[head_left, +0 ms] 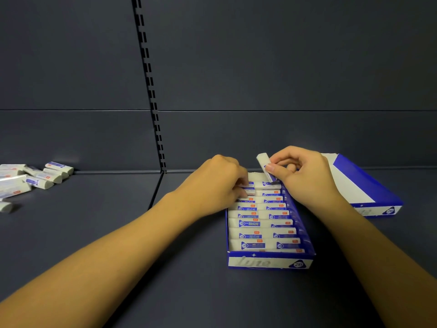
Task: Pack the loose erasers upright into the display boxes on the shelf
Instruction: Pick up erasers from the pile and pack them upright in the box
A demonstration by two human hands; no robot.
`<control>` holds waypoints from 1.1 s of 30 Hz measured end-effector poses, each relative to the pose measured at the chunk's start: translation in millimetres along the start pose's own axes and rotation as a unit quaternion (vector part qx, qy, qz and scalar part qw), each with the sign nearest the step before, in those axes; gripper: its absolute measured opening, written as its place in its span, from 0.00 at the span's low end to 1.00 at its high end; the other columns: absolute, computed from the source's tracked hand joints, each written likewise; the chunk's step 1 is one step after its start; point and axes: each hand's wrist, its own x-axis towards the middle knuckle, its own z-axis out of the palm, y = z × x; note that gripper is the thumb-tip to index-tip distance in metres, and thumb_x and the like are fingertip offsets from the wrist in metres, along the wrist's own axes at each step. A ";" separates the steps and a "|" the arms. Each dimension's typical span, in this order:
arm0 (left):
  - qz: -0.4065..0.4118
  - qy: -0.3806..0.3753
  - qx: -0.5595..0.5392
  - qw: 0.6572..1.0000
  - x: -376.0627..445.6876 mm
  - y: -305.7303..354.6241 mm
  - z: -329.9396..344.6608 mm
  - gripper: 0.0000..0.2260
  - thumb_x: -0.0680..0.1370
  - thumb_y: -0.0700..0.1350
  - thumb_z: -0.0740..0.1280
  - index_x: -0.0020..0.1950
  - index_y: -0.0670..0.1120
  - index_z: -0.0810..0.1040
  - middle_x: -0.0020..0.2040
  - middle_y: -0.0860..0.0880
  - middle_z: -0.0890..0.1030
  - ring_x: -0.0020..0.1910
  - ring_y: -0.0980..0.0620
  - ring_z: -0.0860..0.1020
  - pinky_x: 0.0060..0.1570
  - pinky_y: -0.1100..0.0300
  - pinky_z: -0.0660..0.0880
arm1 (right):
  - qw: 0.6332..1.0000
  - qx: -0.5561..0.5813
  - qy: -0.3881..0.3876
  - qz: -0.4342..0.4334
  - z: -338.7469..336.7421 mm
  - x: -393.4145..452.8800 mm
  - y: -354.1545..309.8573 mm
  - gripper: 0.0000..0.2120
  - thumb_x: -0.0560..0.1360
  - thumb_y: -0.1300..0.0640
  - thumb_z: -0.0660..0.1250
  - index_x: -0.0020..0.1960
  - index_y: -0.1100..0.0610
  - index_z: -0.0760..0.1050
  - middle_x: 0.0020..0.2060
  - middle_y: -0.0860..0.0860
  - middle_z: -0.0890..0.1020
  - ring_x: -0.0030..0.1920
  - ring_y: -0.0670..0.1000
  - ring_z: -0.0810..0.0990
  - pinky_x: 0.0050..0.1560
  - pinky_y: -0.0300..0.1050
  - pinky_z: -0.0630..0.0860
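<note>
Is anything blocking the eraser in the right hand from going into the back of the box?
Nothing visible blocks it. The right hand pinches the eraser just above the back right corner of the display box. The left hand rests on the back left erasers, beside that spot, not across it.

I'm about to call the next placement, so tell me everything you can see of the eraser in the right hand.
The eraser is a small white block in a blue and white paper sleeve, its bare rounded end pointing up and left. It is tilted, not yet upright, above the far right corner of the near display box. The right hand pinches it between thumb and fingertips; its lower end meets the packed rows, though real contact is unclear.
</note>
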 end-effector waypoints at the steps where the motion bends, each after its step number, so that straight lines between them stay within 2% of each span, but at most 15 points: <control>1: -0.001 0.003 -0.002 1.000 -0.2 -0.5 0.3 0.08 0.78 0.48 0.71 0.56 0.49 0.84 0.52 0.51 0.82 0.50 0.54 0.79 0.51 0.58 0.78 | 1.000 0.001 0.000 0.000 0.2 0.1 -0.1 0.06 0.76 0.54 0.72 0.51 0.51 0.78 0.43 0.44 0.83 0.47 0.45 0.83 0.40 0.37 0.77; 7: 0.003 0.012 0.004 1.000 3.1 -0.7 5.8 0.06 0.77 0.45 0.72 0.51 0.47 0.86 0.49 0.51 0.83 0.48 0.52 0.80 0.50 0.54 0.78 | 1.000 0.019 0.000 -0.003 0.0 -0.2 -0.9 0.04 0.76 0.54 0.72 0.49 0.49 0.78 0.42 0.43 0.83 0.46 0.45 0.84 0.39 0.38 0.78; 11: 0.008 0.020 -0.003 1.000 3.1 -3.8 9.2 0.05 0.76 0.45 0.73 0.49 0.47 0.87 0.47 0.51 0.83 0.47 0.52 0.79 0.50 0.53 0.78 | 0.997 0.074 0.001 -0.011 -1.5 -0.8 -2.9 0.07 0.76 0.57 0.72 0.45 0.46 0.77 0.38 0.43 0.84 0.43 0.44 0.84 0.36 0.32 0.78; 13: -0.005 0.019 -0.028 0.999 3.2 -5.7 9.0 0.05 0.75 0.46 0.75 0.49 0.47 0.86 0.47 0.52 0.82 0.45 0.55 0.78 0.49 0.57 0.77 | 0.995 0.102 -0.003 -0.007 -1.6 -0.9 -3.9 0.06 0.76 0.58 0.71 0.47 0.47 0.78 0.39 0.42 0.84 0.44 0.42 0.83 0.35 0.29 0.76; 16: -0.026 0.033 -0.096 0.995 1.8 -9.2 5.9 0.06 0.74 0.49 0.77 0.48 0.49 0.85 0.45 0.54 0.81 0.42 0.58 0.76 0.44 0.71 0.71 | 0.986 0.163 0.002 0.017 -1.9 -0.1 -5.3 0.07 0.78 0.60 0.69 0.52 0.49 0.79 0.41 0.43 0.86 0.43 0.40 0.83 0.33 0.28 0.74; 19: -0.050 0.132 -0.169 0.975 -1.4 -13.0 7.7 0.04 0.76 0.47 0.75 0.44 0.48 0.83 0.42 0.54 0.81 0.41 0.57 0.78 0.43 0.70 0.71 | 0.974 0.219 -0.002 0.055 -3.7 1.2 -5.7 0.07 0.80 0.61 0.66 0.55 0.53 0.80 0.47 0.49 0.87 0.38 0.42 0.82 0.30 0.29 0.71; 21: -0.088 0.216 -0.192 0.953 -2.5 -16.8 12.5 0.05 0.78 0.45 0.72 0.42 0.47 0.82 0.40 0.54 0.80 0.41 0.56 0.77 0.43 0.71 0.70 | 0.963 0.261 -0.017 0.068 -5.7 2.1 -4.8 0.07 0.80 0.61 0.65 0.57 0.56 0.79 0.49 0.54 0.87 0.32 0.43 0.76 0.27 0.31 0.69; 24: -0.132 0.268 -0.211 0.931 -3.3 -22.7 20.0 0.07 0.79 0.42 0.70 0.41 0.45 0.81 0.40 0.53 0.80 0.41 0.55 0.77 0.42 0.70 0.70 | 0.950 0.302 -0.043 0.061 -9.1 3.6 -3.4 0.09 0.81 0.63 0.64 0.59 0.60 0.78 0.51 0.58 0.86 0.30 0.44 0.70 0.25 0.33 0.66; 27: -0.151 0.255 -0.210 0.932 -4.4 -27.3 26.9 0.06 0.79 0.41 0.68 0.42 0.44 0.81 0.41 0.52 0.81 0.42 0.55 0.77 0.42 0.67 0.71 | 0.938 0.336 -0.064 0.057 -12.1 4.1 -2.9 0.09 0.81 0.64 0.62 0.59 0.61 0.78 0.52 0.59 0.85 0.31 0.45 0.69 0.25 0.34 0.66; 33: -0.126 0.212 -0.189 0.951 -3.9 -27.9 34.6 0.04 0.77 0.40 0.68 0.45 0.46 0.82 0.42 0.53 0.80 0.44 0.58 0.77 0.44 0.75 0.67 | 0.929 0.353 -0.085 0.065 -12.2 4.2 -2.2 0.09 0.77 0.62 0.66 0.56 0.63 0.78 0.49 0.61 0.85 0.31 0.46 0.67 0.25 0.34 0.64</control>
